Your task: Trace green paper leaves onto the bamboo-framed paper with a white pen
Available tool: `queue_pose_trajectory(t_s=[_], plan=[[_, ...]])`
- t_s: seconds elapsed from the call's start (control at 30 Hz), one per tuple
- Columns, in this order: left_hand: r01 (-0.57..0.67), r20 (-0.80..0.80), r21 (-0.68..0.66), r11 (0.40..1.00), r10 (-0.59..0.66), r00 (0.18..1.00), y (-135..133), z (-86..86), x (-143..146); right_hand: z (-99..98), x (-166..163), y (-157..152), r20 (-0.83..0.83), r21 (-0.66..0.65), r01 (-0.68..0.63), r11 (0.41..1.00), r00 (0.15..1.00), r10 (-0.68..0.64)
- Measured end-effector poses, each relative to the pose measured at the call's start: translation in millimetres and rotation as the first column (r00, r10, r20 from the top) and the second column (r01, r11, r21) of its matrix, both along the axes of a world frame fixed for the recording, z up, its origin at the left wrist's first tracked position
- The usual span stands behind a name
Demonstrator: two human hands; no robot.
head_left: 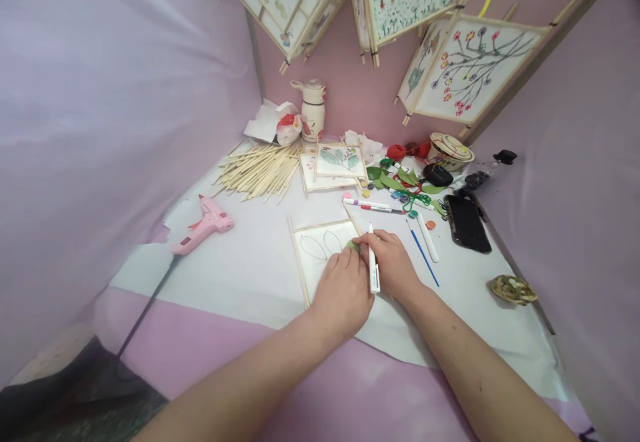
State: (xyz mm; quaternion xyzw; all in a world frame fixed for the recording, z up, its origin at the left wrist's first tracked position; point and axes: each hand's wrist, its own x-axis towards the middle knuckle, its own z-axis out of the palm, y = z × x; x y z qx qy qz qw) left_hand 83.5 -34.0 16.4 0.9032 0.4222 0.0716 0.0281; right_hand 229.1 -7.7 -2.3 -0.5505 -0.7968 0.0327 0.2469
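Observation:
A white paper panel in a thin stick frame (315, 275) lies on the table before me, with dark leaf outlines drawn on it. My left hand (345, 289) rests on the panel, its fingers together and pressing down a green leaf (354, 246). Most of that leaf is hidden by the fingers. In my right hand (393, 265) is a white marker pen (373, 269), partly covered by the fingers; this hand is at the leaf's right edge. The pen's tip and the panel's lower right part cannot be made out clearly.
A pink glue gun (205, 227) lies left, near a pile of thin sticks (260, 172). Finished panels (340, 161) and a bottle (313, 112) stand behind. On the right are leaves (393, 181), a blue paintbrush (423, 253), a phone (467, 223) and a woven piece (513, 290). Lanterns (483, 69) hang above.

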Motion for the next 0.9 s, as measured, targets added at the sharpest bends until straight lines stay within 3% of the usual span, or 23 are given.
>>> queue_pose_trajectory(t_s=[0.27,0.53,0.63,0.77,0.9], plan=[[-0.004,0.117,-0.032,0.999,0.008,0.993,-3.5,-8.3,-1.1,-4.0,2.5,1.1,-0.074,-0.004,0.017,1.000,0.997,-0.017],[-0.028,0.110,-0.011,1.000,0.030,0.994,-4.5,-14.1,-1.7,-1.5,1.5,-0.7,-0.178,0.000,0.019,1.000,0.984,-0.019],[-0.025,0.118,-0.004,1.000,0.025,0.993,-4.0,-14.9,-2.8,11.8,3.4,5.6,-0.377,0.008,0.043,0.999,0.926,-0.037],[-0.023,0.129,0.000,1.000,0.023,0.991,-2.1,-14.8,-6.1,31.2,9.5,26.2,-0.571,-0.116,-0.028,0.993,0.820,-0.044],[-0.003,0.123,-0.026,1.000,0.006,0.992,2.6,-13.2,-11.5,29.3,10.8,43.4,-0.681,-0.299,-0.089,0.950,0.717,-0.147]])
